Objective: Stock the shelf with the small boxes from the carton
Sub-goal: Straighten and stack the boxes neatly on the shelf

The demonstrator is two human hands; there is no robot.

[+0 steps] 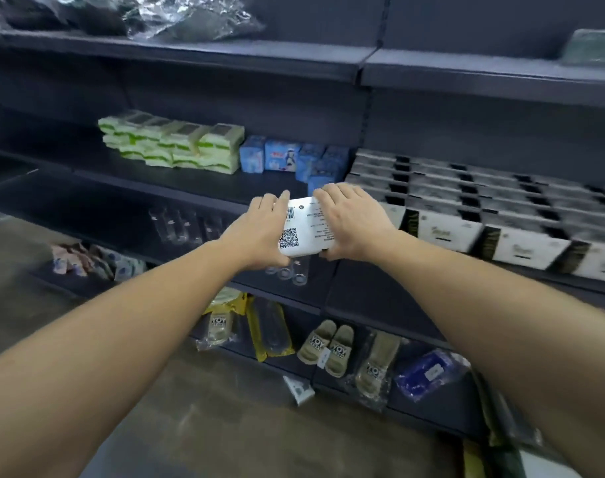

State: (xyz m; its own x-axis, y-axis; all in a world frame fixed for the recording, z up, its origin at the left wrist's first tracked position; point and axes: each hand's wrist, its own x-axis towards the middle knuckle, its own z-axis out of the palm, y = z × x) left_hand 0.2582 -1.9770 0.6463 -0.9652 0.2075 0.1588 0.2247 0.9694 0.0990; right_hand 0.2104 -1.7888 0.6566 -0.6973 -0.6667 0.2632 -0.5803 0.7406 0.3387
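In the head view we hold one small white box (302,229) between both hands, out in front of the middle shelf (197,182). Our left hand (259,232) clasps its left edge, fingers over the top and thumb below; our right hand (351,222) wraps the right edge the same way. The box's coded face, with a barcode and a square code, is turned up toward us.

It hangs above the shelf lip, in the open stretch between the blue boxes (287,157) farther back and the rows of white-and-black boxes (466,215) to the right. Green-striped packs (173,143) sit stacked to the far left. The carton is not in sight.

What could go wrong, as we judge it: the gap looks tight, so a push too far right may knock the neat front row askew, and a push too far back may topple the loosely stacked blue boxes. Letting go before the base rests on the shelf could drop it onto the slippers (326,346) below.
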